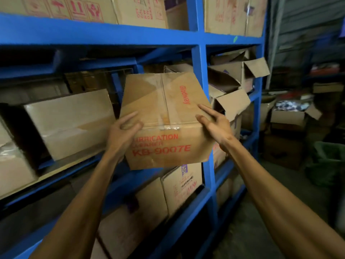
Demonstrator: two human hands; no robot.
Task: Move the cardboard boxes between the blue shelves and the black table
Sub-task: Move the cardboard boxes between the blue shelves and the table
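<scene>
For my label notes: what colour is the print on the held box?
Red print on the box, seen in the head view.
</scene>
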